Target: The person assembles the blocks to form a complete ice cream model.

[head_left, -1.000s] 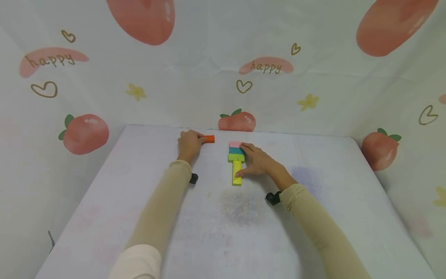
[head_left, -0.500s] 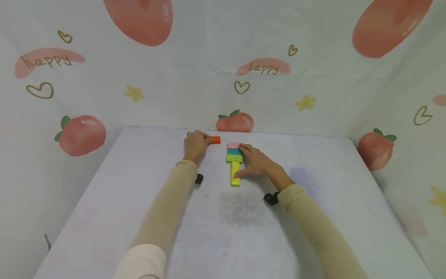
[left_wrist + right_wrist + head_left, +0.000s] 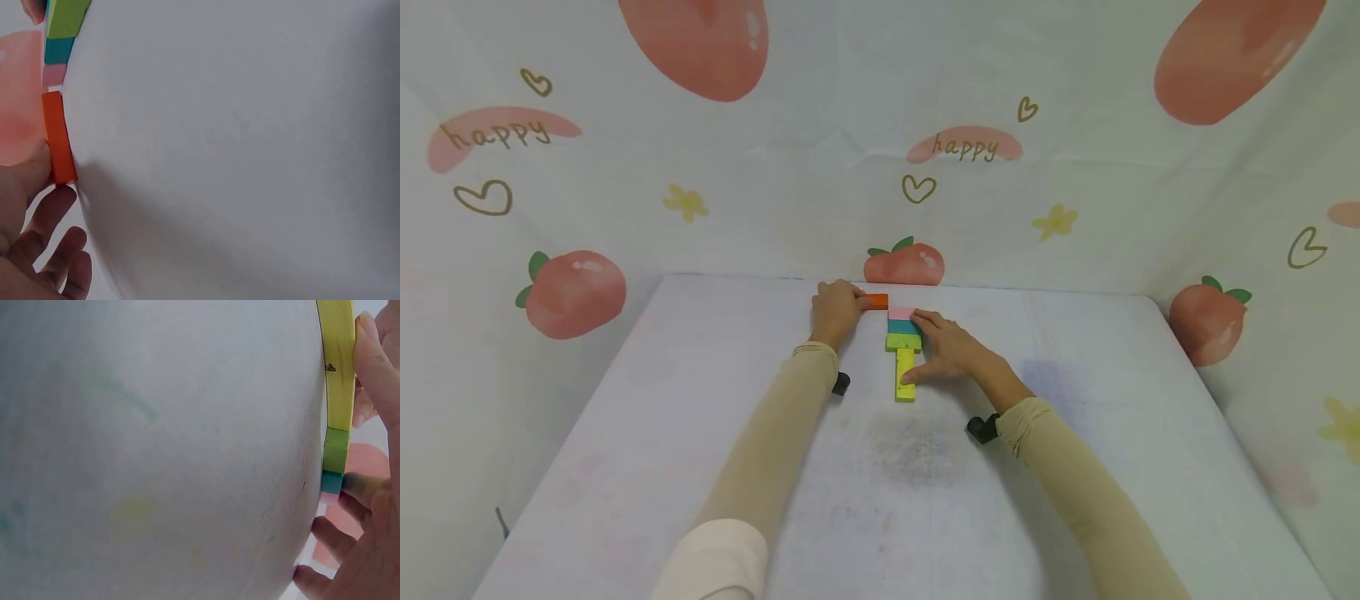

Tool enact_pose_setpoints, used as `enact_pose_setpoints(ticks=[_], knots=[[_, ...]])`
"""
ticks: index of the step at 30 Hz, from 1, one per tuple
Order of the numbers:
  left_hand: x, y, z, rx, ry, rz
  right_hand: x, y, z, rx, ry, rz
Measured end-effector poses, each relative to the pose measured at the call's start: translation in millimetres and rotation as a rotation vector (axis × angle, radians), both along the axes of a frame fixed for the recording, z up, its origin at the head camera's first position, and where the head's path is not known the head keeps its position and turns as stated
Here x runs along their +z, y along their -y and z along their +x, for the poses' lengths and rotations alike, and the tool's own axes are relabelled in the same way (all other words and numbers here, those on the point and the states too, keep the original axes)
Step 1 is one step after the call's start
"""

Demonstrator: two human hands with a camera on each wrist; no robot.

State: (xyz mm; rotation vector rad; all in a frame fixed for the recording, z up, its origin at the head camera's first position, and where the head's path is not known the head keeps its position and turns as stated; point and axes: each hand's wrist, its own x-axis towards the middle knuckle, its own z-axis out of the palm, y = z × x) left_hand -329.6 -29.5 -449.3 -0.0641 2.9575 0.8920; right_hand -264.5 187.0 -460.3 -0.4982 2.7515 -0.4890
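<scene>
My left hand (image 3: 835, 313) pinches an orange wooden block (image 3: 877, 302) by its left end, thumb and index finger on it. The block's free end lies by the back left corner of a pink block (image 3: 899, 313). Behind one another in a column come the pink, a teal (image 3: 902, 327), a light green (image 3: 902, 342) and an upright-pointing yellow block (image 3: 906, 363). Spread along this column's right side, my right hand (image 3: 953, 350) touches it: thumb on the yellow block, fingertips by the pink and teal ones. In the left wrist view a small gap shows between the orange block (image 3: 59, 139) and the pink one.
A pale cloth with faint stains covers the table (image 3: 917, 517). Its back edge runs close behind the blocks, against a hanging white cloth (image 3: 820, 175) printed with peaches, hearts and flowers. Black camera mounts (image 3: 983, 429) sit at both wrists.
My left hand has slid the orange block rightward, up to the back end of the block column. The right hand and the other blocks keep their places.
</scene>
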Motion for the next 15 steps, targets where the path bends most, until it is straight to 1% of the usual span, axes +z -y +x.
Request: enact_pose_setpoints(ticks=[3,10,15], knots=[[1.0,-4.2,1.3,-0.009,0.005,-0.001,0.0,0.3,0.0,0.001,0.000,-0.002],[-1.2,-9.5,0.3,-0.039,-0.028,0.021,1.1,0.5,0.9,-0.007,0.002,-0.009],[-2.9,-12.4,-1.1,-0.054,-0.013,0.027,1.0,-0.3,1.4,0.003,-0.006,-0.015]])
